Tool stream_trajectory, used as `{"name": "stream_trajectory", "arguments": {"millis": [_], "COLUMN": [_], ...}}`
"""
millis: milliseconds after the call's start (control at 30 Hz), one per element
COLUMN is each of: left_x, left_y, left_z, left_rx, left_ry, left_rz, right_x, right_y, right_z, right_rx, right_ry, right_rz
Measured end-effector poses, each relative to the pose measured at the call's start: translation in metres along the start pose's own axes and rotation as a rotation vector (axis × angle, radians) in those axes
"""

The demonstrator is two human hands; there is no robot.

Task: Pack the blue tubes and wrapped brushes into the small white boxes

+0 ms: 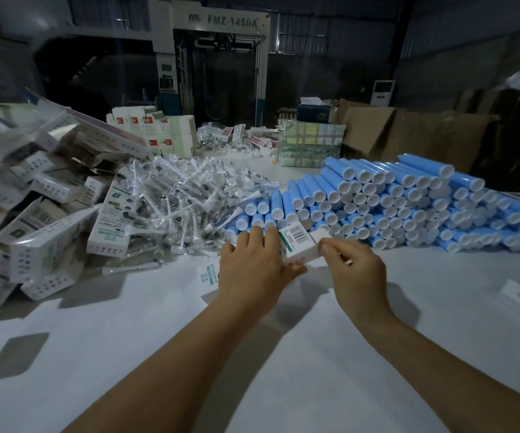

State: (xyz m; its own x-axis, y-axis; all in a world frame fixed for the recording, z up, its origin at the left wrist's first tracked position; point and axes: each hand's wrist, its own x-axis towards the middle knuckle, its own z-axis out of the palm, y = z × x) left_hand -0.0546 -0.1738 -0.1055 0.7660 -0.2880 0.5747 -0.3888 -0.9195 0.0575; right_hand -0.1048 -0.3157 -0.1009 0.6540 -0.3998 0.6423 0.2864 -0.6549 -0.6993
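Both hands hold one small white box (299, 245) — the left hand (252, 260) grips its side, the right hand (350, 264) pinches its end flap. Just past them lie many blue tubes (393, 198) and wrapped brushes (183, 195) — lots left to pack.

box pile (18, 182) blurred, cut off left

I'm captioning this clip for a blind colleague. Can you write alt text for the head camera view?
Both hands hold one small white box above a white table: left hand grips its side, right hand pinches its end. Behind lie a stack of blue tubes, a heap of wrapped brushes and, left, piled boxes.
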Motion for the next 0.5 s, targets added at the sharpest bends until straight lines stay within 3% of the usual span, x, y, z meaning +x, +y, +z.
{"name": "stream_trajectory", "arguments": {"millis": [333,500], "left_x": [-0.0055,-0.0064], "left_y": [-0.0023,-0.0017], "left_z": [-0.0024,-0.0037], "left_rx": [0.071,0.095], "left_ry": [-0.013,-0.005], "left_rz": [0.066,0.085], "right_x": [-0.0068,-0.0030], "right_y": [-0.0033,-0.0077], "right_z": [0.0026,-0.0009], "right_rx": [-0.035,0.045], "right_ry": [-0.092,-0.143], "right_rz": [0.021,0.142]}}
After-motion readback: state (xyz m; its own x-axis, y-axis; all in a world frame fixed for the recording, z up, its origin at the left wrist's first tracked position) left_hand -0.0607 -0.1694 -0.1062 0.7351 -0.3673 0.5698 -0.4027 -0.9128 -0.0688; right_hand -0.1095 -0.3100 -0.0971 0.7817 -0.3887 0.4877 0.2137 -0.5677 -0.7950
